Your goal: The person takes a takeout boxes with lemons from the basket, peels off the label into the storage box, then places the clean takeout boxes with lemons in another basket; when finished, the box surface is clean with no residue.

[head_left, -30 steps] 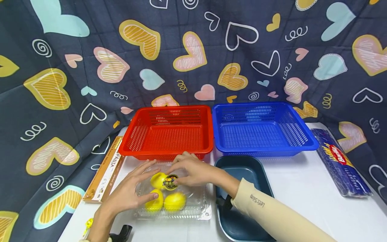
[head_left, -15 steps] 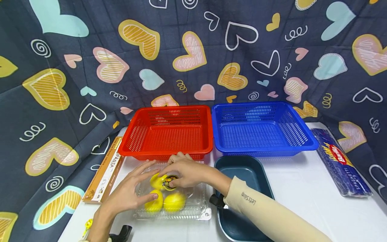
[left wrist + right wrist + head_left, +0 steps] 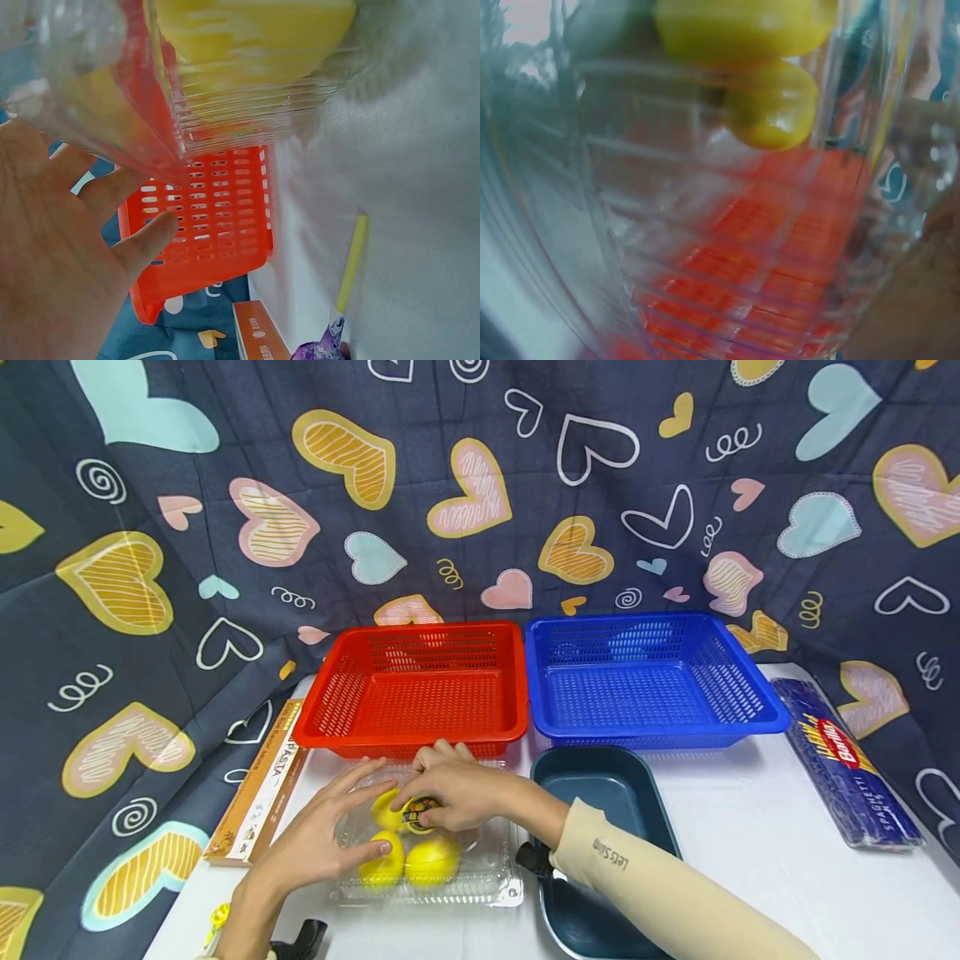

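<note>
Now we are taking hold of the clear lemon box (image 3: 427,852), left hand (image 3: 318,839) flat against its side, right hand (image 3: 457,793) curled over the lid; lifting it looks to need an even two-sided squeeze.

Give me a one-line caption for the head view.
Both hands, left and right, rest on a clear lemon box before the red basket.

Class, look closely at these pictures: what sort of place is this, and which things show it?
Probably a staged tabletop set, not a real kitchen: a heart-print cloth backdrop, a white table, and a red basket beside a blue basket.
</note>
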A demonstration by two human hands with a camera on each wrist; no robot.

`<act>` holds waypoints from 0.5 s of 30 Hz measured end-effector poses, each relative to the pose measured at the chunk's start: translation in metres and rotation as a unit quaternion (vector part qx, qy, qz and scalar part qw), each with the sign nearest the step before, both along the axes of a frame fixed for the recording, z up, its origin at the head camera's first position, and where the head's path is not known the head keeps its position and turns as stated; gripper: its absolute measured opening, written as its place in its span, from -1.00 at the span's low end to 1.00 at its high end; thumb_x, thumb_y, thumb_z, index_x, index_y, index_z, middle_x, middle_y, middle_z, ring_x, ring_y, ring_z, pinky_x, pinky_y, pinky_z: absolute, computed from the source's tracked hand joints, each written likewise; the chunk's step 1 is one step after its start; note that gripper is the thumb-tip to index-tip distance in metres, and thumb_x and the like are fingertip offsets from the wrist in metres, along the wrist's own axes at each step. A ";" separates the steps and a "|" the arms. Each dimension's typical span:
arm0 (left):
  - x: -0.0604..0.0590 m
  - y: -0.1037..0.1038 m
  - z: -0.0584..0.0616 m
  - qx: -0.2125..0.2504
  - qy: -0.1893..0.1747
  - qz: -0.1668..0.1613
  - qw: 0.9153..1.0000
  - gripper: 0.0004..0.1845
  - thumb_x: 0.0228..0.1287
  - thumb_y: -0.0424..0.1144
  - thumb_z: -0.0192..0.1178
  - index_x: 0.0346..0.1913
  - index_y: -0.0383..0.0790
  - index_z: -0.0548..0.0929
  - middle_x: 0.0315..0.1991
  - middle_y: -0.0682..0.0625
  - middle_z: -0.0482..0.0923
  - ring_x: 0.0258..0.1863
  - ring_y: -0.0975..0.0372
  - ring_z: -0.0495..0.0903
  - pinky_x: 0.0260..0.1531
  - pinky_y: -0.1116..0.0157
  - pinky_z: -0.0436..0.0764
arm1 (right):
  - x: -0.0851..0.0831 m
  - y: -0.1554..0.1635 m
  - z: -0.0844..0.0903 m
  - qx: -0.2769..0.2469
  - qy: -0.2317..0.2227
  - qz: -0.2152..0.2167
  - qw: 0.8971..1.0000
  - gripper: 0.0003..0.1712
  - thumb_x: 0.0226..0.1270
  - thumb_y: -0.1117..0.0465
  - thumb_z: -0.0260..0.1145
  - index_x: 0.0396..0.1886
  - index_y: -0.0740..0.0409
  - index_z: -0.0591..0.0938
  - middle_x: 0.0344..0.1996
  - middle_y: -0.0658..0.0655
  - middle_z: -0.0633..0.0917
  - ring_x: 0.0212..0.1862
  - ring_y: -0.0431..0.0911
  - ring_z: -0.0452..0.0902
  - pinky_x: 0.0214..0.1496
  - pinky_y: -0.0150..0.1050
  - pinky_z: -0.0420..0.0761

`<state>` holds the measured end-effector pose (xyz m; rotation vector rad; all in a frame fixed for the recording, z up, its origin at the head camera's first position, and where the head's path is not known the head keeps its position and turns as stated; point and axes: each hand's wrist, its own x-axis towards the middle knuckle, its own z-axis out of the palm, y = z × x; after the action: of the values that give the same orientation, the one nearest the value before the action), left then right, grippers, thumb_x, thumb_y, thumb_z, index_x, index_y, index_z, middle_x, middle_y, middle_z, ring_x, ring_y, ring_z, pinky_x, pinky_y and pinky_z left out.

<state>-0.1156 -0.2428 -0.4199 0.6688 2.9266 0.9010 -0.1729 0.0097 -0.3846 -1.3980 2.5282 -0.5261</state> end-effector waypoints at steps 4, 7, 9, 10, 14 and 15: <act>0.000 0.000 0.000 0.001 -0.002 0.002 1.000 -0.26 0.08 0.11 0.49 0.39 0.21 0.54 0.56 0.04 0.26 0.52 -0.08 0.23 0.29 -0.45 0.31 | 0.000 0.000 -0.001 -0.002 -0.006 -0.002 1.000 -0.61 0.37 0.12 0.38 0.13 -0.38 0.71 -0.06 -0.16 0.52 -0.01 -0.21 0.22 -0.01 -0.32 0.17; 0.000 0.000 0.000 0.003 -0.002 0.000 1.000 -0.26 0.08 0.10 0.49 0.38 0.22 0.54 0.56 0.04 0.26 0.52 -0.08 0.24 0.29 -0.45 0.31 | 0.000 0.000 -0.001 -0.003 -0.013 -0.002 1.000 -0.64 0.38 0.13 0.37 0.10 -0.37 0.71 -0.07 -0.16 0.52 0.00 -0.21 0.23 0.00 -0.31 0.16; 0.000 0.000 0.000 0.005 -0.001 -0.001 1.000 -0.26 0.07 0.10 0.50 0.38 0.22 0.54 0.56 0.05 0.27 0.52 -0.07 0.24 0.28 -0.45 0.31 | 0.000 0.000 -0.001 -0.003 -0.016 -0.004 1.000 -0.66 0.38 0.13 0.36 0.08 -0.37 0.71 -0.06 -0.17 0.52 0.00 -0.22 0.23 0.01 -0.31 0.16; 0.000 0.000 0.000 0.005 -0.001 -0.002 1.000 -0.26 0.07 0.10 0.50 0.38 0.23 0.54 0.56 0.05 0.26 0.52 -0.07 0.24 0.29 -0.45 0.31 | 0.000 0.000 -0.001 -0.003 -0.019 -0.005 1.000 -0.67 0.39 0.12 0.36 0.08 -0.36 0.71 -0.06 -0.17 0.53 0.01 -0.22 0.23 0.01 -0.31 0.16; -0.001 0.000 0.000 0.005 -0.001 -0.003 1.000 -0.26 0.08 0.10 0.50 0.39 0.24 0.54 0.56 0.07 0.26 0.52 -0.06 0.24 0.30 -0.44 0.31 | -0.001 0.000 -0.001 0.000 -0.016 -0.011 1.000 -0.67 0.40 0.12 0.35 0.09 -0.36 0.71 -0.04 -0.17 0.54 0.01 -0.23 0.24 0.03 -0.32 0.16; -0.001 0.000 0.000 0.005 -0.001 -0.003 1.000 -0.26 0.08 0.10 0.50 0.39 0.25 0.53 0.56 0.07 0.26 0.53 -0.06 0.24 0.30 -0.44 0.31 | -0.001 0.000 -0.001 -0.001 -0.015 -0.011 1.000 -0.67 0.40 0.12 0.35 0.09 -0.35 0.71 -0.04 -0.17 0.55 0.01 -0.23 0.24 0.03 -0.33 0.16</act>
<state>-0.1165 -0.2426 -0.4200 0.6766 2.9184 0.9160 -0.1740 0.0100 -0.3857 -1.3530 2.5232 -0.5490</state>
